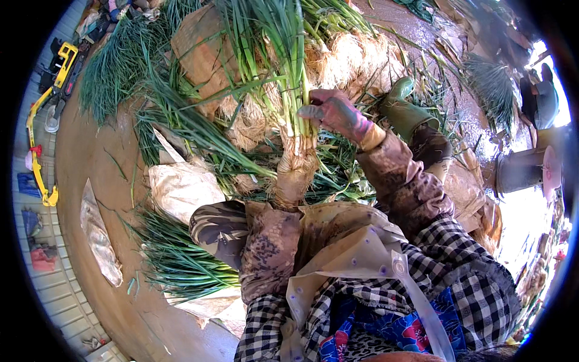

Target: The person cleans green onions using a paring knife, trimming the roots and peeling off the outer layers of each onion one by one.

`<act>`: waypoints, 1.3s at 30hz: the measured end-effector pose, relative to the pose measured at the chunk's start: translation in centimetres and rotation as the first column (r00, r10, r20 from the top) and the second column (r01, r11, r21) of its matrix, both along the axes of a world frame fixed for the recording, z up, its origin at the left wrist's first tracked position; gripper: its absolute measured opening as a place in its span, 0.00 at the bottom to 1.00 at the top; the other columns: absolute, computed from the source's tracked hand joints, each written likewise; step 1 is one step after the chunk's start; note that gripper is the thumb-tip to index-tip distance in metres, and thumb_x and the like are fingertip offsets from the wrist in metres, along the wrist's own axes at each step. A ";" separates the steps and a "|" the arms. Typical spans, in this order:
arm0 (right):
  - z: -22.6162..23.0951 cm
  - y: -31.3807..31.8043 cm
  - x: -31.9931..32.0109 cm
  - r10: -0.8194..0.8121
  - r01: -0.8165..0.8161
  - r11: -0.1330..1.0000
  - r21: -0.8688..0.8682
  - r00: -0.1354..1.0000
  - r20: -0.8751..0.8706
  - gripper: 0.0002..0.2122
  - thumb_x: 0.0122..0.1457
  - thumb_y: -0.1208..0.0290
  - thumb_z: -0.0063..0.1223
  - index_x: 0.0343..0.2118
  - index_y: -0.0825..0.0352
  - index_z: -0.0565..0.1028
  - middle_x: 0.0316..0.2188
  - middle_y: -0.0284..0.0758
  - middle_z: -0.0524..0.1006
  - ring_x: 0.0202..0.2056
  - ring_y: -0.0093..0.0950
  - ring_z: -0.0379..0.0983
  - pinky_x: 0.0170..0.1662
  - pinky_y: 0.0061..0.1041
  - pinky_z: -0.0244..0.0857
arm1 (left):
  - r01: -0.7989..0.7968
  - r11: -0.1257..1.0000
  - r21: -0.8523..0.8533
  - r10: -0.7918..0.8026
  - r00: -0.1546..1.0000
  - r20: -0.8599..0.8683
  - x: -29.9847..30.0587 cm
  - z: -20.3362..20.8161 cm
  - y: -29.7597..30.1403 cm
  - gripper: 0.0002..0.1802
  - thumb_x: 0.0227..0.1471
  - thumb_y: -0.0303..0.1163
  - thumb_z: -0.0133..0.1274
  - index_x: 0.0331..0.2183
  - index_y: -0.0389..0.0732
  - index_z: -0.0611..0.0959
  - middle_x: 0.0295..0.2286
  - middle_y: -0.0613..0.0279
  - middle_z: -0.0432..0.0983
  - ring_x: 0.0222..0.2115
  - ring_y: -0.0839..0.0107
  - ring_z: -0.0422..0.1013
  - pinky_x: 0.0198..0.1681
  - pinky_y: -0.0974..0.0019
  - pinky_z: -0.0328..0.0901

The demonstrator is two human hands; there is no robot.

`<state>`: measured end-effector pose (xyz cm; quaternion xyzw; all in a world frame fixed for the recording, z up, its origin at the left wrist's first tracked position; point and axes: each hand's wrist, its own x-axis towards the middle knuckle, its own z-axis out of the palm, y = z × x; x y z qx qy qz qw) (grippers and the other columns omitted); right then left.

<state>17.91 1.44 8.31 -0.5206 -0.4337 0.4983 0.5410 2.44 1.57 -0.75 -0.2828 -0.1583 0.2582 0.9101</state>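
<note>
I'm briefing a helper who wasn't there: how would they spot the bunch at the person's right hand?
Start at the pale apron, low in the picture. Above it, the right hand touches the bunch, whose green leaves run to the top edge. Unlike the other bunches lying around, this one has that hand on its stalks.

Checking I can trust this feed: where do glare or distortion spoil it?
Head view: the far right burns out white; the pale strip at left bows; corners are black; in the same view, the right hand and green stalks escape heavy glare.
</note>
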 end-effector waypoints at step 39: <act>2.2 -6.0 -4.7 0.511 -0.512 0.859 0.020 0.859 0.020 0.06 0.48 0.74 0.48 0.28 0.70 0.70 0.22 0.35 0.72 0.22 0.17 0.67 0.21 0.15 0.60 | 0.292 0.675 0.678 0.648 0.205 -0.734 -2.3 -10.7 2.4 0.17 0.47 0.33 0.44 0.40 0.36 0.65 0.29 0.59 0.68 0.25 0.76 0.67 0.21 0.78 0.64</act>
